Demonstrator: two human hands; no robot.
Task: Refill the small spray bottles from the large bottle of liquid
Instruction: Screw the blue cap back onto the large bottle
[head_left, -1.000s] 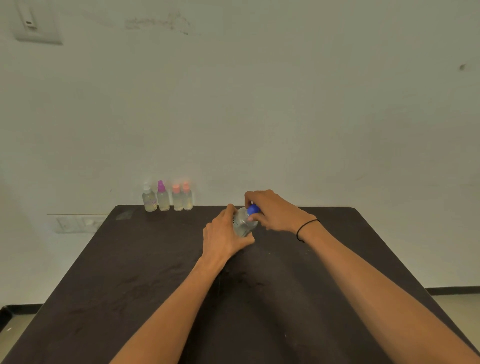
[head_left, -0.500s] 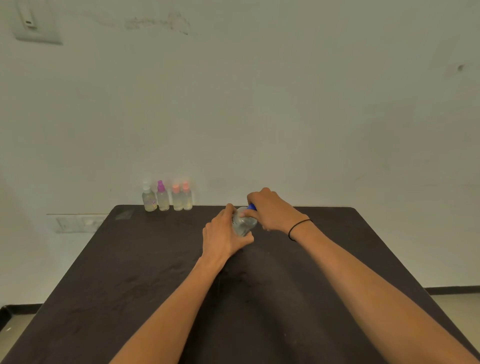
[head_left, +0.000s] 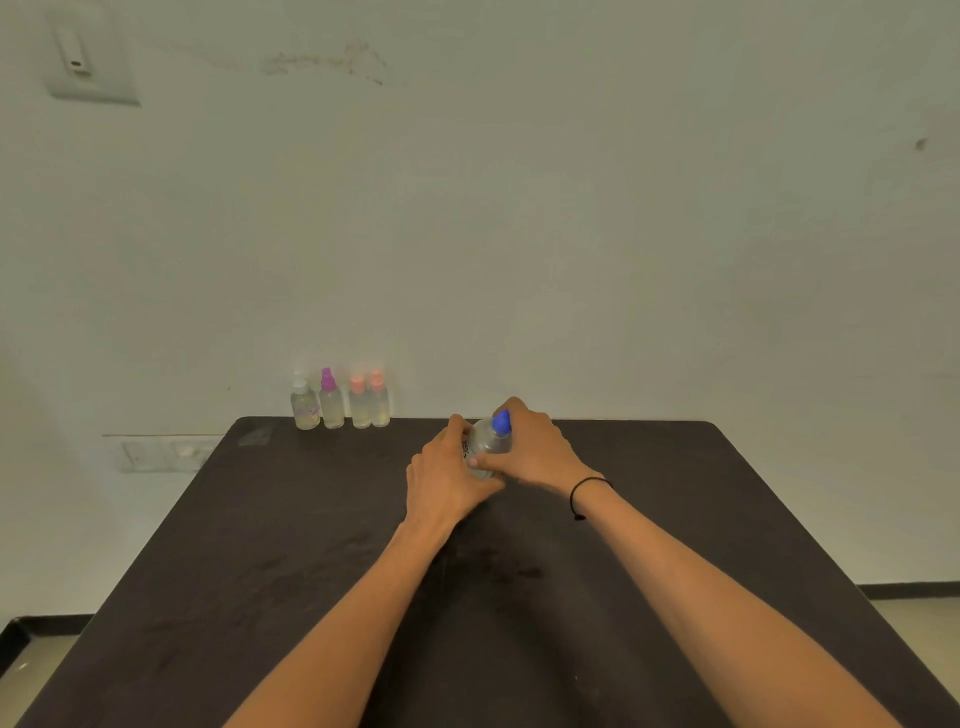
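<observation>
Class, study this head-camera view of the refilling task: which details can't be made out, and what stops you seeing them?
Head view only:
- Large bottle: its lower body and label, covered by the left hand and right hand.
- Blue cap: whether it is loosened, too small to tell.
- Four small spray bottles: fill levels and labels, distant and blurred.
- Table: near edge, cut off by the frame.

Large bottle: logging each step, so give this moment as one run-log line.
left hand: grips large bottle | right hand: also on it | blue cap: on | four small spray bottles: untouched
</observation>
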